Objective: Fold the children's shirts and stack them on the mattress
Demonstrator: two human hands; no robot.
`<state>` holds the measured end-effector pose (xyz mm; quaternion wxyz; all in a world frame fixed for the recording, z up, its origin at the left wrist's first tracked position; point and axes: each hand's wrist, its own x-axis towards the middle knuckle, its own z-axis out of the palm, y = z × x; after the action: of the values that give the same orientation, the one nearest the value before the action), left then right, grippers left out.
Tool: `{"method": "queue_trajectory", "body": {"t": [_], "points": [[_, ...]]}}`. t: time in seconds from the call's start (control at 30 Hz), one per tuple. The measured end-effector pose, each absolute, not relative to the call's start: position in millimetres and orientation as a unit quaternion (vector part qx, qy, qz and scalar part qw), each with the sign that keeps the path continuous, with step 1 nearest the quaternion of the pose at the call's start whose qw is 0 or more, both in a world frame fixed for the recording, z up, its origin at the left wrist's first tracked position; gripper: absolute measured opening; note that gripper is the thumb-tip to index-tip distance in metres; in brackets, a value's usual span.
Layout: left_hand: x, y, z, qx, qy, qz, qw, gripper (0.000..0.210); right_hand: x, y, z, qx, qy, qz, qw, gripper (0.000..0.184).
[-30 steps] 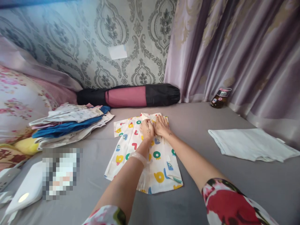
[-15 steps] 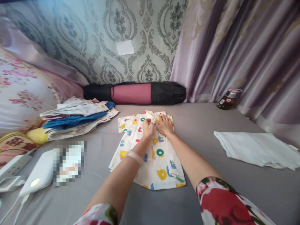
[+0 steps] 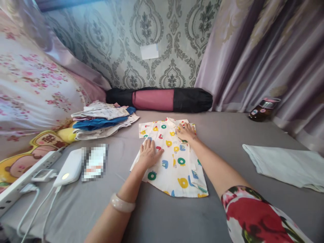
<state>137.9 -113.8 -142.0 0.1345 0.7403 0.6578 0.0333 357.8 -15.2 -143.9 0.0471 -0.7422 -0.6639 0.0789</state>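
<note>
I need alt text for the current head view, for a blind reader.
A person's left hand and right hand rest palm-down, grip open, on a white, colourfully printed shirt laid on a grey sheet. Stacked clothes lie at left, a pale garment at right.

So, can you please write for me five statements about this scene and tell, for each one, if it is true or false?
1. The right hand rests on the printed shirt, beside its collar. True.
2. The left hand is holding the bottle. False: it lies on the shirt.
3. The pale bangle is worn on the right arm. False: it is on the left arm.
4. The stack of clothes lies to the left of the shirt. True.
5. The bottle is on top of the stack. False: it is on the grey sheet, near the curtain.
</note>
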Motion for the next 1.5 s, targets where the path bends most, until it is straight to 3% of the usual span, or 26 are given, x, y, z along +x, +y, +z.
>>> {"method": "queue_trajectory", "body": {"t": [0.17,0.43,0.6,0.8,0.97,1.1,1.17,1.3,1.5], "points": [[142,-119,-144,0.743,0.660,0.028,0.108,0.077,347,-16,-149,-0.728,-0.678,0.051,0.083,0.061],[140,-120,-147,0.747,0.655,0.070,0.091,0.070,346,-17,-152,-0.728,-0.679,0.059,0.068,0.061],[135,-117,-149,0.735,0.660,0.145,0.049,0.046,345,-17,-153,-0.732,-0.675,0.064,0.066,0.062],[119,-115,-140,0.633,0.753,0.179,0.025,0.032,347,-12,-151,-0.732,-0.677,0.069,0.035,0.062],[110,-115,-136,0.605,0.774,0.174,0.069,0.026,336,-5,-120,-0.740,-0.667,0.080,-0.040,0.058],[109,-114,-138,0.585,0.782,0.191,0.093,0.027,296,-7,-97,-0.690,-0.723,-0.002,0.039,0.049],[108,-114,-138,0.572,0.790,0.203,0.089,0.027,267,-11,-95,-0.626,-0.777,0.020,0.065,0.042],[109,-114,-137,0.541,0.804,0.224,0.105,0.024,209,-20,-101,-0.528,-0.844,0.075,0.064,0.039],[111,-113,-135,0.523,0.809,0.249,0.102,0.023,164,-25,-108,-0.562,-0.820,0.095,0.044,0.035]]}}
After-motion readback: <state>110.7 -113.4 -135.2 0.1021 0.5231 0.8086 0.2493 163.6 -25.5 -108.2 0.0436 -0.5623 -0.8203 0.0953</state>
